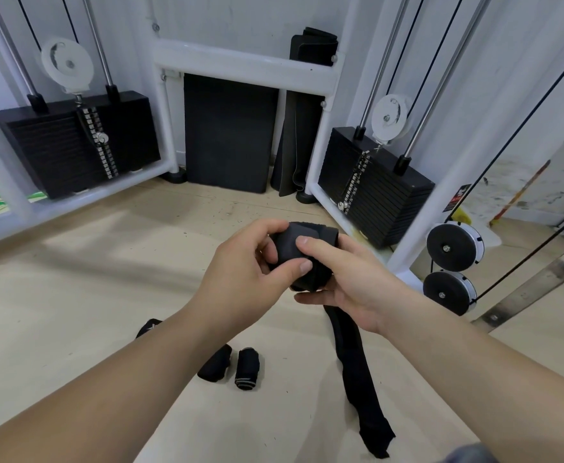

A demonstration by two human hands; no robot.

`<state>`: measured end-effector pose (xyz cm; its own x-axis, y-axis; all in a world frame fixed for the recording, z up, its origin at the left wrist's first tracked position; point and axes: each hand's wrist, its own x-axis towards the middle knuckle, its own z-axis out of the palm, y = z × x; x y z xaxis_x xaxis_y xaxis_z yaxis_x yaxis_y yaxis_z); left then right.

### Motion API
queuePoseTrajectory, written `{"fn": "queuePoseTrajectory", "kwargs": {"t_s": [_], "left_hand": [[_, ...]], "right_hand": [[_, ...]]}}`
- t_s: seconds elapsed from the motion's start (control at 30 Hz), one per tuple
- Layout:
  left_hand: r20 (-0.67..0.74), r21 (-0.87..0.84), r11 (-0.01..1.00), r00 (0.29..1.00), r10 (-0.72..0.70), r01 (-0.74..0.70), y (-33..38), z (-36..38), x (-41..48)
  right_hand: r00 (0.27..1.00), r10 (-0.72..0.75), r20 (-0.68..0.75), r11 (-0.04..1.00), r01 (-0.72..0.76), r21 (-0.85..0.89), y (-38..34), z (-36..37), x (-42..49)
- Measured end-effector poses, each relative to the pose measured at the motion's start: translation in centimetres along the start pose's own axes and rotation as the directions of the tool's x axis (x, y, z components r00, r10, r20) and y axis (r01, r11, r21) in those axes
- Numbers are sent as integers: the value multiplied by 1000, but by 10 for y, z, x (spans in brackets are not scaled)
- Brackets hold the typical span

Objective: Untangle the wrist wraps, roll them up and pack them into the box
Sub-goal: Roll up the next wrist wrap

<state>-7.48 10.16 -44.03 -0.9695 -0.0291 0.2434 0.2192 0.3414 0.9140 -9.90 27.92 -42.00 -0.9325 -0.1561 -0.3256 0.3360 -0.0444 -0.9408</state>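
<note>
A black wrist wrap (299, 252) is partly rolled into a fat coil at chest height, and both hands hold it. My left hand (243, 279) grips the coil from the left, thumb across its front. My right hand (350, 279) pinches it from the right with thumb on top. The wrap's loose tail (357, 372) hangs down from the coil to the floor. Two rolled black wraps (214, 363) (247, 369) lie side by side on the floor below my left forearm. Part of another black piece (148, 327) shows behind that forearm. No box is in view.
A white cable machine frame (240, 63) stands ahead with black weight stacks at left (73, 145) and right (374, 185). Black mats (228, 132) lean against the wall between them. Two pulley wheels (454, 247) sit at the right. The floor is pale wood.
</note>
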Motion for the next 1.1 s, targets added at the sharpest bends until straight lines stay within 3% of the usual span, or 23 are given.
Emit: {"fn": "queuePoseTrajectory", "kwargs": {"t_s": [0.2,0.33,0.4,0.8,0.93,1.1], "left_hand": [[-113,-8,992,986,-126,125,5,-1,3],[51,-207,955,977,-208,214,9,4,-3],[100,-243,943,973,-208,227,10,6,-6],[117,-24,940,935,-336,341,5,4,-10],[182,19,925,909,-376,379,-3,8,-17],[357,45,893,827,-434,449,-23,12,-35]], "right_hand": [[999,8,39,995,-11,100,-6,2,3],[993,36,115,984,-55,167,-7,0,2],[988,46,151,990,-65,128,-5,-1,0],[962,208,177,971,-180,-159,16,-21,0],[950,263,169,943,-216,-253,21,-27,-5],[952,303,52,887,-261,-381,33,-29,-9]]}}
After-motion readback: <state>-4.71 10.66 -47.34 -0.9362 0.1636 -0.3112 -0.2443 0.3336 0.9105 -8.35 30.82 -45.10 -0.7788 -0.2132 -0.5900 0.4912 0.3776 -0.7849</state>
